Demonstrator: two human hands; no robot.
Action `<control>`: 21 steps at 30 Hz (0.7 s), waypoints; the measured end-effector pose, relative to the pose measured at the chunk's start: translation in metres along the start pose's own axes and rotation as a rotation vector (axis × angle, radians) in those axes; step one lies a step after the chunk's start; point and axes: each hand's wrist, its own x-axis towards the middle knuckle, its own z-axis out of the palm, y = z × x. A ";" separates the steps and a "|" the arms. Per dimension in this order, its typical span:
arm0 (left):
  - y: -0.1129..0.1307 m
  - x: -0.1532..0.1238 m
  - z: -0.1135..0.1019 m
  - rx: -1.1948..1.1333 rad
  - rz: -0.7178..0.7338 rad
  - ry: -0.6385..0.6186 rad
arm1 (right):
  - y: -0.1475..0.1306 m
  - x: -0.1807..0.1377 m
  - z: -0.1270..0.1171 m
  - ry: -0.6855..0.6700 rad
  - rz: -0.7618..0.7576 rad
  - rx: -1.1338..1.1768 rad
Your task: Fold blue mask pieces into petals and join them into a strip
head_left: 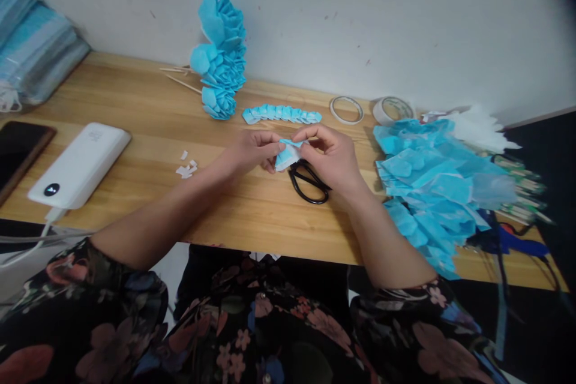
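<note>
Between my two hands is a small folded piece of blue-and-white fabric (pixel 288 155), like thin mask material. My left hand (pixel 254 152) pinches its left edge between thumb and fingers. At its upper right, my right hand (pixel 330 153) grips it with thumb and forefinger. Black-handled scissors (pixel 309 183) lie on the table just below, their blades hidden under the hands. Behind the hands stretches a row of small folded blue petals (pixel 282 113), overlapping one another. Several white scraps (pixel 186 169) lie to the left of my left hand.
Blue fabric flowers on sticks (pixel 220 63) rest at the back wall. Tape rolls (pixel 346 110) lie behind my right hand. A heap of blue sheets (pixel 432 174) covers the right side, beside a blue-handled tool (pixel 517 243). A white power bank (pixel 83 162) and phone (pixel 22 153) lie left.
</note>
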 end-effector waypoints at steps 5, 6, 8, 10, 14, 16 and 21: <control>-0.003 0.001 -0.002 -0.095 -0.010 -0.036 | 0.002 0.000 0.000 -0.029 -0.098 -0.058; -0.004 0.001 -0.003 -0.106 -0.006 -0.045 | 0.002 0.000 -0.001 -0.036 -0.101 -0.062; -0.006 0.002 -0.004 -0.117 0.005 -0.057 | 0.003 0.000 -0.001 -0.042 -0.105 -0.065; -0.008 0.003 -0.004 -0.121 0.020 -0.063 | 0.003 0.000 -0.001 -0.046 -0.104 -0.076; -0.009 0.004 -0.005 -0.105 0.038 -0.068 | 0.003 -0.001 -0.001 -0.048 -0.094 -0.113; -0.009 0.003 -0.005 -0.081 0.044 -0.040 | 0.002 -0.001 -0.002 -0.053 -0.096 -0.114; -0.010 0.002 -0.003 -0.060 0.081 0.087 | -0.008 -0.003 -0.005 -0.074 0.007 0.053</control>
